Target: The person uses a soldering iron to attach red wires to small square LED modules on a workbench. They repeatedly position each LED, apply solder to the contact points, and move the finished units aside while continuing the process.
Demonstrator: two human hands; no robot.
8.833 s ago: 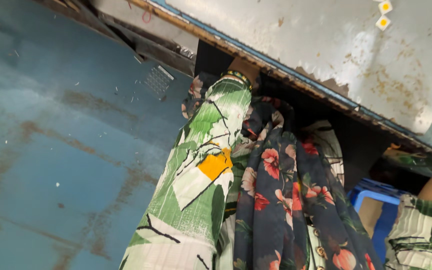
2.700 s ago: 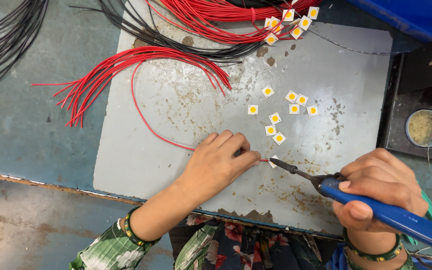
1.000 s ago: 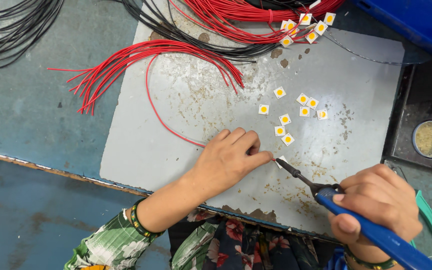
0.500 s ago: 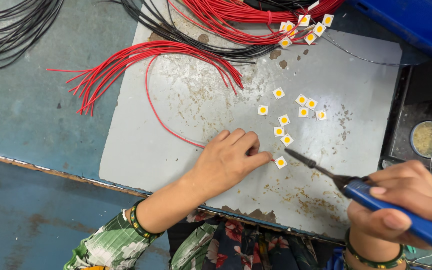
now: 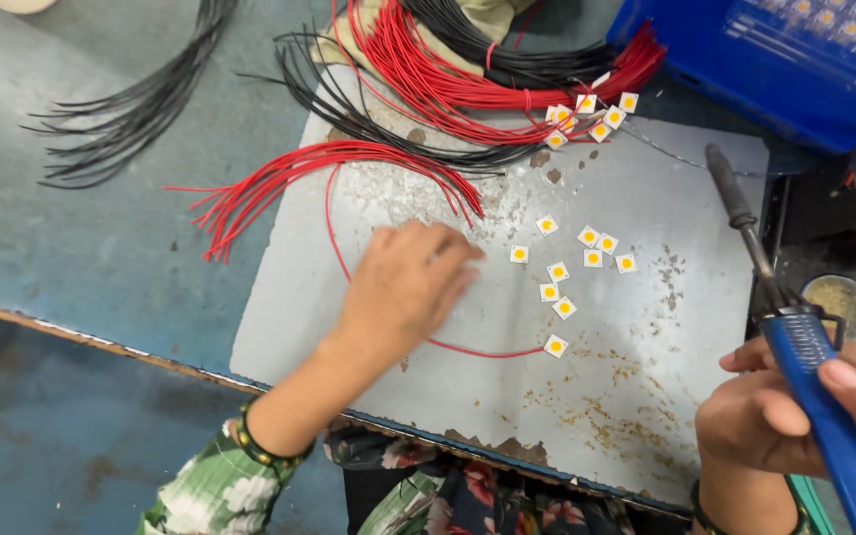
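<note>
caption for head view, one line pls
Left hand over red wire on grey board; right hand holds soldering iron.

Metal sheet (image 5: 646, 396) on workbench (image 5: 101, 248), left hand (image 5: 403, 287) resting on sheet left of centre, single wire (image 5: 468, 349) looping from under it right to a chip (image 5: 555, 346), scattered chips (image 5: 587, 253) further back, wire bundles (image 5: 428, 89) at far edge, soldering iron (image 5: 795, 337) in right hand (image 5: 795, 416) at near right, small pot (image 5: 839, 302) right of sheet.
</note>
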